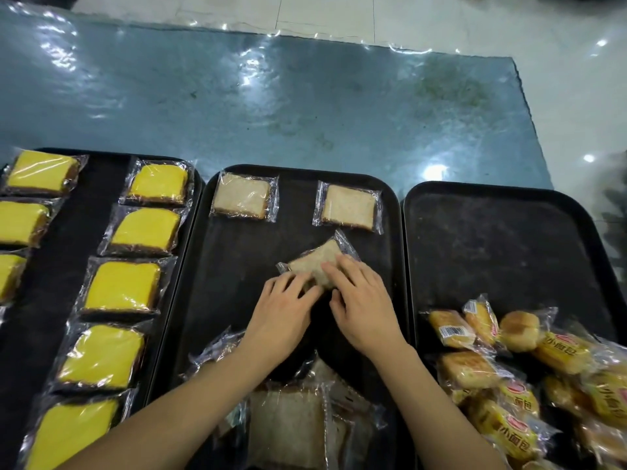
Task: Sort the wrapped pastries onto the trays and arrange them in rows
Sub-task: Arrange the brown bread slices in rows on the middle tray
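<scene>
The left tray (112,171) is carrying yellow-topped wrapped cakes (122,287) lying in rows. On the middle tray (298,173), two pale wrapped slices (242,196) are sitting along the far edge, more are lying piled at the near end, and the left hand (283,312) and right hand (359,305) are pinching a tilted beige slice (317,262), its clear wrapper crinkling. The right tray (509,232) is holding a heap of golden wrapped buns (519,330).

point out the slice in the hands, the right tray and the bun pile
slice (317,262), head view, on its bare top face above the fingers
right tray (502,239), head view, on its bare floor
bun pile (519,330), head view, on the round bun at its far edge
</scene>
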Demonstrator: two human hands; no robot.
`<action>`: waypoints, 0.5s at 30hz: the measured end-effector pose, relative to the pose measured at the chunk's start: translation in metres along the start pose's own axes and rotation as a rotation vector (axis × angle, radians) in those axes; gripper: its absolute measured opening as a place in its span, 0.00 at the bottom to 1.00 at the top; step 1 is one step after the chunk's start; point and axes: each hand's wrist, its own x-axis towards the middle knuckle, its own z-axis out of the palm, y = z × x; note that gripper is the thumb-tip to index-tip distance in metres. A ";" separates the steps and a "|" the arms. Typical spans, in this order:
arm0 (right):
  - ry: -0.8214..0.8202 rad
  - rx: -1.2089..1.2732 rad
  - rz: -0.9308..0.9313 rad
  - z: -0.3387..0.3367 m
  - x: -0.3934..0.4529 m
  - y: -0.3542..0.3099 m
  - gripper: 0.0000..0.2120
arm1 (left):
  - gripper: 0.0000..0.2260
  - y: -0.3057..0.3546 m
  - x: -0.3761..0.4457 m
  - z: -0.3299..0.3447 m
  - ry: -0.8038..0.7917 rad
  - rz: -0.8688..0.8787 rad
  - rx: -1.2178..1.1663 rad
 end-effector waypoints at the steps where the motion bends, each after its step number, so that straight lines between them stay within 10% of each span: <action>1: -0.046 -0.013 -0.012 0.004 0.000 0.002 0.25 | 0.19 -0.002 -0.001 0.002 -0.014 0.001 -0.024; 8: -0.020 -0.134 0.191 0.012 -0.029 0.010 0.29 | 0.20 -0.008 0.069 -0.007 0.035 0.082 -0.112; 15: 0.019 -0.166 0.314 0.018 -0.029 0.005 0.29 | 0.24 -0.017 0.136 -0.007 -0.235 0.022 -0.062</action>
